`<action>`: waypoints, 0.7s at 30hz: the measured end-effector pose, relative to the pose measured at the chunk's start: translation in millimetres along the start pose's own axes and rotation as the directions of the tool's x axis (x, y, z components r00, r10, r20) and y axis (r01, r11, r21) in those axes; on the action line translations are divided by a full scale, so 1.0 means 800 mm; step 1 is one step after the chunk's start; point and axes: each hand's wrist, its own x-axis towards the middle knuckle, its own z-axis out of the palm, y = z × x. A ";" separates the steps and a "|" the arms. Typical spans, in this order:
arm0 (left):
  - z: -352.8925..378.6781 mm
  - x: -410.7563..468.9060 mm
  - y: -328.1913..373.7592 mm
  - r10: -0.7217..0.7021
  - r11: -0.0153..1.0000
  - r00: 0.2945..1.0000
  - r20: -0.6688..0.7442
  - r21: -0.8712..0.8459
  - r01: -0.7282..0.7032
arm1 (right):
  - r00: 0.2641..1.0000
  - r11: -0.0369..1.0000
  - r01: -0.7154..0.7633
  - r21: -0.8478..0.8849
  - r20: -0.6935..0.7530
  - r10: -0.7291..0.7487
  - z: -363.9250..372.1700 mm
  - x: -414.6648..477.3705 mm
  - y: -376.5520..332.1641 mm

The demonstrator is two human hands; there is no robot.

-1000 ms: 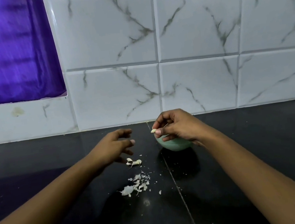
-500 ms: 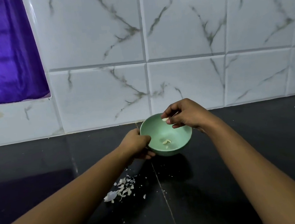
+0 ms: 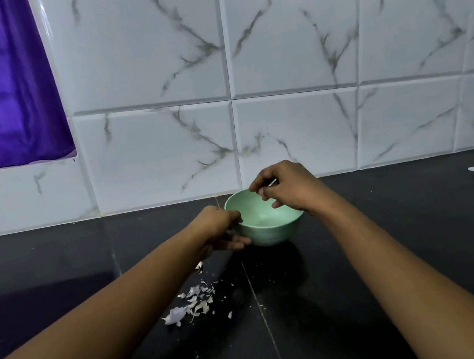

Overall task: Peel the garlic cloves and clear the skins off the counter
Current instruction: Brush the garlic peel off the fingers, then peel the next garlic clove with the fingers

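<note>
The right hand's fingers (image 3: 265,196) are curling over the far rim of the green bowl (image 3: 268,233), and a thin pale sliver (image 3: 272,182) is sticking out between them, pinched. Half a second ago a pale clove piece was showing at these fingertips; now it is not showing there. The right hand (image 3: 288,188) is hovering in much the same spot above the bowl as before.

The left hand's fingers (image 3: 237,242) are wrapping under the bowl's left side while the thumb is pressing at the rim, so the left hand (image 3: 219,228) is gripping the bowl. A second ago this hand was hanging loosely curled above the skins, away from the bowl; half a second ago it was already closing on the bowl.

The bowl is sitting on the black counter (image 3: 400,249) near the far wall, its mouth tipping toward the viewer. Its inside is blurring to a pale patch at the bottom; whether peeled cloves are lying there cannot be told now, though two pieces were showing there half a second ago.

The garlic skins (image 3: 195,302) are lying in a loose scatter on the counter, near and left of the bowl, partly behind the left forearm, unchanged.
</note>
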 end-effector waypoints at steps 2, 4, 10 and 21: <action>-0.001 0.000 0.005 -0.056 0.998 0.998 0.043 -0.014 0.056 | 0.994 0.997 0.077 0.026 -0.077 -0.075 0.010 -0.006 -0.014; -0.007 -0.003 0.011 -0.078 0.997 0.994 0.080 0.007 0.078 | 0.981 0.989 0.151 0.004 -0.125 -0.149 0.024 -0.013 -0.028; -0.091 -0.041 0.031 0.135 0.968 0.983 -0.121 0.226 -0.105 | 0.942 0.942 0.335 -0.004 0.013 -0.335 0.076 -0.032 -0.048; -0.158 -0.069 -0.054 0.328 0.672 0.933 -0.149 0.730 -0.120 | 0.929 0.857 0.314 -0.409 0.320 -0.188 0.158 -0.027 -0.017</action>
